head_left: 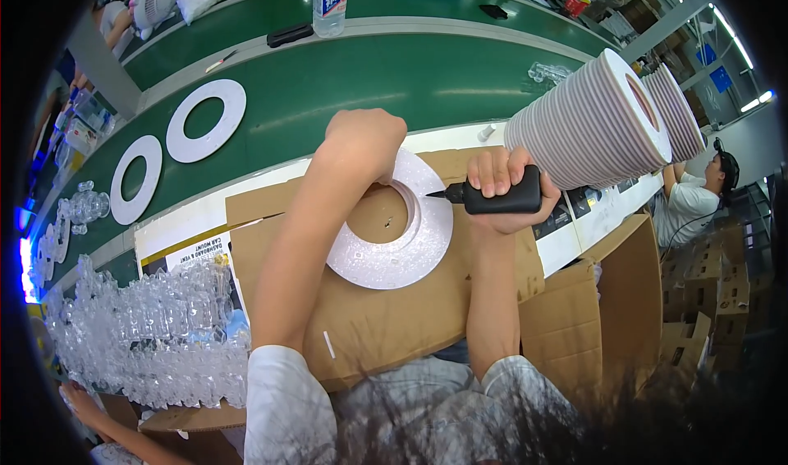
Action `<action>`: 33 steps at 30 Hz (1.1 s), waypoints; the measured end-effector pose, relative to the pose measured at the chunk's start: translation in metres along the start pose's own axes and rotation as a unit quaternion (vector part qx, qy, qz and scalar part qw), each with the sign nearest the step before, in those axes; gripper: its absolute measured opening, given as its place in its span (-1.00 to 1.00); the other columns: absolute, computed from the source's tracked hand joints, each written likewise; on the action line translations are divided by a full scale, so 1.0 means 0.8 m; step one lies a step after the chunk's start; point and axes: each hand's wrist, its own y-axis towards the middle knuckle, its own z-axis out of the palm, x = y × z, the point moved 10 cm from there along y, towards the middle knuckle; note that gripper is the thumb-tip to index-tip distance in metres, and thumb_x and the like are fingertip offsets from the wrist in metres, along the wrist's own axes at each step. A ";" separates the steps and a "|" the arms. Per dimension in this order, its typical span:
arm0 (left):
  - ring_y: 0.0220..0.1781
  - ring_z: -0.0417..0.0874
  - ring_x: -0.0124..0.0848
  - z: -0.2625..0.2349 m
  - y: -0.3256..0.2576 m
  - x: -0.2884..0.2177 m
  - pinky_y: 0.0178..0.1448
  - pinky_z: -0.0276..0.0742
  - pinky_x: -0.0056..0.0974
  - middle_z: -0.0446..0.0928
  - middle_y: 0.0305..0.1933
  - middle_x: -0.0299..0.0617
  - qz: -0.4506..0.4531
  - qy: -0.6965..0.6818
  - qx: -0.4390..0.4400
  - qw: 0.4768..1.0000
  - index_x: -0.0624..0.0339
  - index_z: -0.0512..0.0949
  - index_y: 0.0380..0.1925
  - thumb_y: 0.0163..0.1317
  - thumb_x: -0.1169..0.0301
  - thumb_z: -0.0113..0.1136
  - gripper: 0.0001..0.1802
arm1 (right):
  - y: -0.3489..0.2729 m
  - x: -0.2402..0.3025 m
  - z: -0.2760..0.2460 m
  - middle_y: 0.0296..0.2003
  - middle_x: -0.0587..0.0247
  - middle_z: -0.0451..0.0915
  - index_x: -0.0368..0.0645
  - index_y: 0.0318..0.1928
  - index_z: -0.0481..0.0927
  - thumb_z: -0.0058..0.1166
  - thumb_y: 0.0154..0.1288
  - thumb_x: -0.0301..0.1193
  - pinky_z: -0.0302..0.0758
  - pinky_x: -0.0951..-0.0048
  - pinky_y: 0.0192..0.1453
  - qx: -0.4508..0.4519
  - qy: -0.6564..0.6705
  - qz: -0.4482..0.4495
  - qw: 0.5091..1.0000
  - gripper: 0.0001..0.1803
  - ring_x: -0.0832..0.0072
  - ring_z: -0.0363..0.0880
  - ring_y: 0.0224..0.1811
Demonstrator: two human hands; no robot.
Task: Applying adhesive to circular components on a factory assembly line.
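A flat white ring (394, 264) with a round hole lies on a sheet of brown cardboard (410, 325) in front of me. My left hand (361, 141) is closed over the ring's far left part; its fingertips are mostly hidden behind the hand. In my right hand (499, 174) is a black squeeze bottle (519, 198), held on its side with the fingers wrapped round it. The bottle's thin pointed nozzle aims left, and its tip is at the right part of the ring. Whether the tip touches the surface I cannot tell.
Two white rings (205, 120) lie on the green conveyor belt (328, 79). A tall stack of rings (566, 128) leans at right, another behind it. Clear plastic parts (156, 334) are heaped at left. An open cardboard box (566, 325) stands near right. Other people sit at both sides.
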 end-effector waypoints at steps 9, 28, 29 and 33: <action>-0.20 0.72 -0.07 -0.002 -0.001 0.000 -0.12 0.66 -0.10 0.68 -0.28 -0.02 -0.009 -0.022 0.017 1.000 0.23 0.66 -0.33 -0.27 0.35 0.56 -0.58 | 0.001 0.003 -0.002 -0.67 0.36 0.32 -0.06 -0.52 0.30 -0.23 0.26 -0.01 0.26 0.40 -0.42 -0.006 -0.028 0.000 1.000 -0.59 0.49 0.26 -0.64; -0.18 0.71 -0.08 -0.003 -0.004 0.006 -0.10 0.64 -0.10 0.68 -0.29 -0.03 -0.024 -0.041 0.019 0.999 0.22 0.66 -0.32 -0.28 0.33 0.59 -0.55 | 0.001 0.033 -0.022 -0.65 0.34 0.33 -0.06 -0.50 0.31 -0.29 0.28 0.06 0.25 0.40 -0.42 -0.008 -0.015 -0.038 0.999 -0.54 0.47 0.28 -0.60; -0.18 0.71 -0.08 -0.003 -0.003 0.005 -0.10 0.64 -0.10 0.68 -0.29 -0.03 -0.022 -0.040 0.019 0.999 0.22 0.66 -0.32 -0.28 0.33 0.59 -0.55 | 0.002 0.034 -0.023 -0.65 0.34 0.33 -0.06 -0.50 0.31 -0.29 0.28 0.06 0.25 0.40 -0.42 -0.009 -0.016 -0.040 0.999 -0.54 0.47 0.28 -0.60; -0.17 0.71 -0.08 0.003 -0.001 0.004 -0.08 0.64 -0.11 0.69 -0.27 -0.03 -0.023 -0.026 0.036 0.999 0.20 0.67 -0.29 -0.28 0.32 0.59 -0.54 | 0.003 0.027 -0.032 -0.66 0.35 0.33 -0.06 -0.50 0.32 -0.30 0.27 0.05 0.26 0.40 -0.42 -0.025 -0.035 -0.028 0.999 -0.54 0.47 0.28 -0.62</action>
